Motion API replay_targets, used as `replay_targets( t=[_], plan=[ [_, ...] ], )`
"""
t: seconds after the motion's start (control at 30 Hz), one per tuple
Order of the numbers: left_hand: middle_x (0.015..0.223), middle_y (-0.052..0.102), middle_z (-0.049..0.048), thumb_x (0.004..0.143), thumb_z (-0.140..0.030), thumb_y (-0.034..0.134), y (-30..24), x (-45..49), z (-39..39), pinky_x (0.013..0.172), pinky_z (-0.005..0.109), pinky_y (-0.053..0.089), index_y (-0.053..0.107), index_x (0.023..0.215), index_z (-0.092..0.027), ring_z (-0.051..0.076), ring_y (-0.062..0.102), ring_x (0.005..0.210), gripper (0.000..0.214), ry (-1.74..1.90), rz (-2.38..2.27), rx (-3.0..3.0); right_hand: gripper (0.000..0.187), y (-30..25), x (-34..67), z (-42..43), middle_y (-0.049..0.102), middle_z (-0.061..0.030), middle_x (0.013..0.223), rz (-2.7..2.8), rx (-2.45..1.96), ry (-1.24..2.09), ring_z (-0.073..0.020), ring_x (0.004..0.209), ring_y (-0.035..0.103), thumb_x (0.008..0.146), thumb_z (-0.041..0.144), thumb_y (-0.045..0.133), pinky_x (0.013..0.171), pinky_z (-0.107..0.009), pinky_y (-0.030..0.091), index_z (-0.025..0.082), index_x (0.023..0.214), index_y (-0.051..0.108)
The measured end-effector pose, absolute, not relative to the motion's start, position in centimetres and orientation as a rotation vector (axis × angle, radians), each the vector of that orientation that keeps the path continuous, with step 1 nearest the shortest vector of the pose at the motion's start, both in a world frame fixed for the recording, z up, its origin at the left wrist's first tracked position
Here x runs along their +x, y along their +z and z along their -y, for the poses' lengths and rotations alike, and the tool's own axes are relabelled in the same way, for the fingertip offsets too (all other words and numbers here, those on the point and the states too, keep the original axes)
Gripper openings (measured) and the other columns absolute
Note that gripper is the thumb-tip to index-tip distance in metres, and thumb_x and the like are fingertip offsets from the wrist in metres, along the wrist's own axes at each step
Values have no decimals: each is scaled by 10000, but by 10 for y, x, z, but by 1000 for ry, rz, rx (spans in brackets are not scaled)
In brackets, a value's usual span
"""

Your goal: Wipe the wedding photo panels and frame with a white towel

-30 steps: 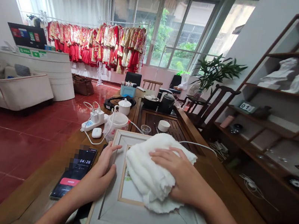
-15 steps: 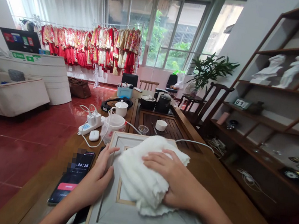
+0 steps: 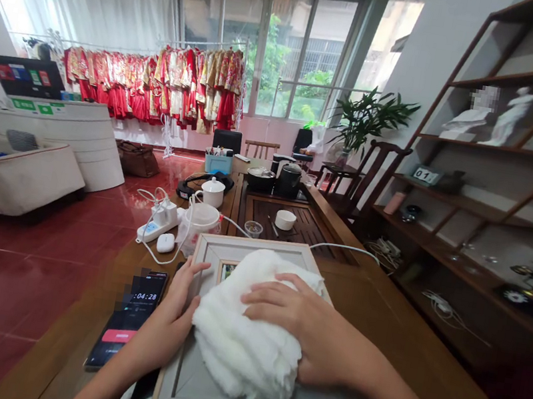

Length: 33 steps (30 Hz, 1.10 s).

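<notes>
The right hand [image 3: 306,330] lies palm down on a white fluffy cloth [image 3: 242,351], fingers spread flat, its grip not closed around it. The cloth covers the middle of a grey, wood-edged picture frame [image 3: 258,250] lying flat on the long wooden surface [image 3: 380,312]. The left hand [image 3: 174,320] rests open along the frame's left rail. A black smartphone [image 3: 129,319] lies just beside it; if the frame slides left, it could push the phone towards the surface's edge.
</notes>
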State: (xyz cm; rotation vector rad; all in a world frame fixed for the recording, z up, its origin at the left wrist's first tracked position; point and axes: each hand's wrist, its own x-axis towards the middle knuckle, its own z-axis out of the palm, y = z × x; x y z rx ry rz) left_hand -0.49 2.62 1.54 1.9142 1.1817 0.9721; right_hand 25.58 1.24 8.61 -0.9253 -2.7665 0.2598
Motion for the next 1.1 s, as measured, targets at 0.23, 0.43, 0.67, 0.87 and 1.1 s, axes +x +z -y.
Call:
replay_targets(
  t=[0.23, 0.43, 0.67, 0.87, 1.1],
  plan=[
    [1521, 208, 68, 927, -206, 342, 19, -4, -25, 1160, 489, 47, 318, 1373, -248, 218, 68, 1439, 449, 948, -1199, 1923, 618, 81, 273, -32, 540, -55, 1334, 2600, -1187, 87, -258, 1225, 469, 668, 212, 592, 1056, -471, 222, 268, 1277, 505],
    [1529, 195, 71, 925, -223, 356, 18, -4, -25, 1160, 486, 71, 305, 1376, -241, 218, 64, 1440, 454, 935, -1185, 1915, 666, 85, 255, -10, 501, -22, 1384, 2764, -1039, 173, -244, 1276, 422, 617, 163, 560, 1095, -480, 138, 302, 1267, 510],
    [1546, 154, 51, 929, -216, 343, 20, -3, -25, 1167, 465, 48, 307, 1374, -248, 201, 39, 1443, 447, 933, -1206, 1894, 697, 85, 270, -24, 492, -36, 1392, 2691, -1208, 68, -257, 1265, 435, 612, 121, 545, 1074, -483, 211, 292, 1287, 511],
    [1545, 166, 64, 924, -214, 361, 19, -3, -24, 1165, 478, 65, 324, 1367, -242, 215, 58, 1442, 445, 945, -1194, 1888, 687, 87, 261, -17, 472, -25, 1411, 2796, -1064, 168, -260, 1289, 408, 619, 173, 570, 1094, -494, 157, 305, 1290, 504],
    [1547, 171, 58, 917, -189, 370, 20, -4, -24, 1164, 487, 47, 332, 1369, -247, 221, 56, 1442, 457, 960, -1196, 1896, 676, 81, 275, -33, 485, -43, 1397, 2697, -1174, 44, -255, 1267, 431, 642, 168, 567, 1064, -482, 215, 287, 1303, 496]
  ],
)
